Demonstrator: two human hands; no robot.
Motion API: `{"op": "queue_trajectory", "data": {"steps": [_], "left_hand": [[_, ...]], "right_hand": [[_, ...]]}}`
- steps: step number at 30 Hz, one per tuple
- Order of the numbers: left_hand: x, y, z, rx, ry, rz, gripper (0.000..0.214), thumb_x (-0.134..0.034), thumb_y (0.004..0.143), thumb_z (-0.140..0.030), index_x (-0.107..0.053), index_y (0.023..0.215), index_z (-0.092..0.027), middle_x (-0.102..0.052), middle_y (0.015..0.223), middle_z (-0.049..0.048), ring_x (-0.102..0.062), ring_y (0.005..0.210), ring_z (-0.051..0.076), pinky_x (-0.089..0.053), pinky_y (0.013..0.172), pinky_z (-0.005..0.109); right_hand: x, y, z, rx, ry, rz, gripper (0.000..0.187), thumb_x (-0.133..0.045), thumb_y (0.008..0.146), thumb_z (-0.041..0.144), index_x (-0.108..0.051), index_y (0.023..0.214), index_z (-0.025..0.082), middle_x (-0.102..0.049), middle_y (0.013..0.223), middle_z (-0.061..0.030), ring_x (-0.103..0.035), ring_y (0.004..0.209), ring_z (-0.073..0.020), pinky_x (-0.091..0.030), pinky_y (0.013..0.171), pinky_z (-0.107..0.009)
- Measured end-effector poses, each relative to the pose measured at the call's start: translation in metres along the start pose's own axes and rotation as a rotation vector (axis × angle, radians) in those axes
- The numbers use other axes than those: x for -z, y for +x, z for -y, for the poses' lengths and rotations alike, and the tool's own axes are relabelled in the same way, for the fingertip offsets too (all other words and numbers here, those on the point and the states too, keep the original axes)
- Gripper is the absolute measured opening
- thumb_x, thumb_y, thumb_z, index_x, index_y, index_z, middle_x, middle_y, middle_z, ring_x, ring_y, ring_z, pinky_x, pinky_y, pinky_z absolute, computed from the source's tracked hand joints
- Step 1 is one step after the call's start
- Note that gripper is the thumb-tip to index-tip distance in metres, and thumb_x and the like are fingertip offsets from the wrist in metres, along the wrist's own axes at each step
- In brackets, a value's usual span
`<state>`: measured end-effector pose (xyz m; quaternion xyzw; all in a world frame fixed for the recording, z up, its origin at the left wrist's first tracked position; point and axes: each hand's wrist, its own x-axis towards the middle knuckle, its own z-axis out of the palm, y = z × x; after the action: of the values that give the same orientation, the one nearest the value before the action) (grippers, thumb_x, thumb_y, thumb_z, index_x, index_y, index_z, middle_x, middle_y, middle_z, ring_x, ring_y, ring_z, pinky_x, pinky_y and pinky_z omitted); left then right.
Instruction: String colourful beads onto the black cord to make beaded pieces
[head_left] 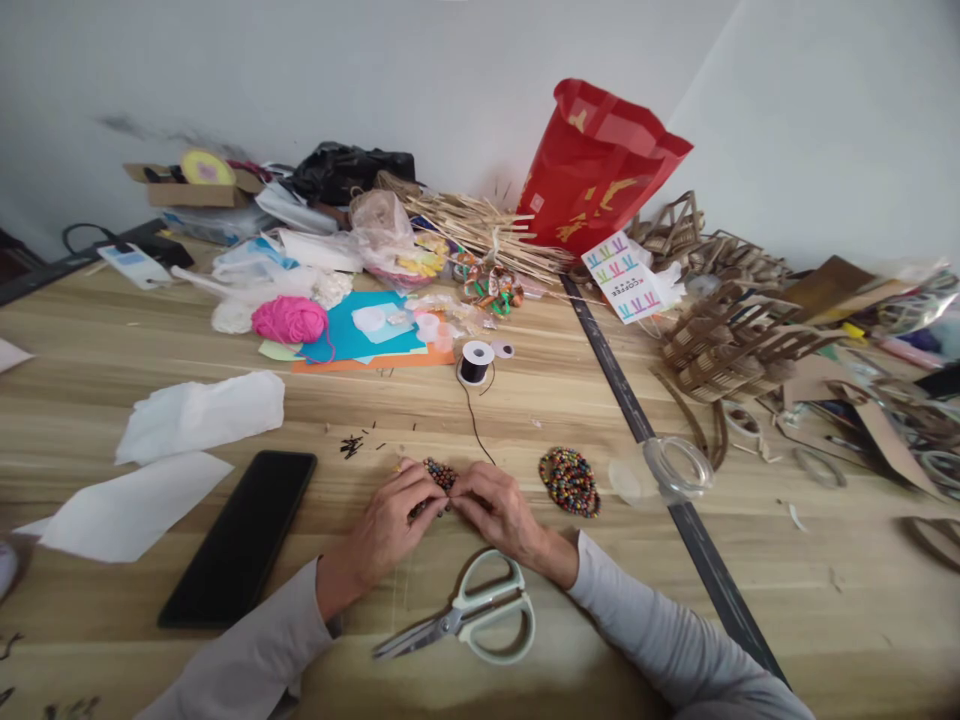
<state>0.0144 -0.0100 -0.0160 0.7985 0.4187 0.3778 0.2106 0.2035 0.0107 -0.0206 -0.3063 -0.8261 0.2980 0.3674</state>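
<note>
Left hand (386, 528) and right hand (501, 512) pinch the beaded piece (440, 472) with closed fingers (black thread (472, 415) trailing), best held steady on the surface (585, 400).

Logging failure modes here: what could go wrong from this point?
1. The black thread runs from the spool to the beaded piece pinched by the left hand and right hand; a tug could topple the spool.
2. The scissors lie close by both wrists; a sleeve might knock them.
</note>
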Motion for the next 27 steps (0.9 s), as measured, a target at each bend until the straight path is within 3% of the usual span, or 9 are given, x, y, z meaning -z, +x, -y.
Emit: {"op": "queue_trajectory", "data": {"steps": [4, 9, 16, 27], "left_hand": [[-0.001, 0.0, 0.0, -0.007, 0.043, -0.008, 0.012, -0.056, 0.086, -0.016, -0.065, 0.078, -0.017, -0.063, 0.077, 0.0048, -0.055, 0.081, 0.019, -0.047, 0.075, 0.033], [-0.002, -0.002, -0.004, -0.055, 0.242, 0.123, 0.01, -0.059, 0.085, -0.016, -0.064, 0.078, -0.018, -0.061, 0.084, 0.0055, -0.055, 0.089, 0.022, -0.046, 0.084, 0.039], [-0.001, -0.002, -0.01, -0.089, 0.359, 0.2, 0.01, -0.056, 0.086, -0.014, -0.065, 0.081, -0.017, -0.06, 0.088, 0.0068, -0.052, 0.097, 0.025, -0.044, 0.09, 0.045], [-0.003, -0.002, -0.008, -0.098, 0.338, 0.205, 0.014, -0.053, 0.088, -0.013, -0.065, 0.08, -0.016, -0.06, 0.086, 0.0071, -0.053, 0.095, 0.024, -0.044, 0.09, 0.043]], "right_hand": [[0.001, -0.001, -0.001, -0.057, 0.031, -0.065, 0.016, -0.05, 0.093, 0.025, -0.061, 0.083, 0.017, -0.059, 0.081, -0.0067, -0.054, 0.078, -0.0171, -0.046, 0.069, -0.029], [-0.001, -0.001, -0.004, -0.164, 0.129, -0.167, 0.018, -0.054, 0.09, 0.029, -0.058, 0.079, 0.016, -0.056, 0.073, -0.0033, -0.052, 0.068, -0.0146, -0.043, 0.061, -0.025], [0.0, -0.001, -0.008, -0.375, 0.296, -0.154, 0.023, -0.056, 0.088, 0.038, -0.054, 0.08, 0.017, -0.047, 0.066, 0.0023, -0.042, 0.056, -0.0096, -0.035, 0.051, -0.02], [-0.001, -0.001, -0.01, -0.375, 0.322, -0.138, 0.023, -0.057, 0.087, 0.038, -0.053, 0.08, 0.017, -0.048, 0.068, 0.002, -0.042, 0.056, -0.0092, -0.034, 0.051, -0.02]]}}
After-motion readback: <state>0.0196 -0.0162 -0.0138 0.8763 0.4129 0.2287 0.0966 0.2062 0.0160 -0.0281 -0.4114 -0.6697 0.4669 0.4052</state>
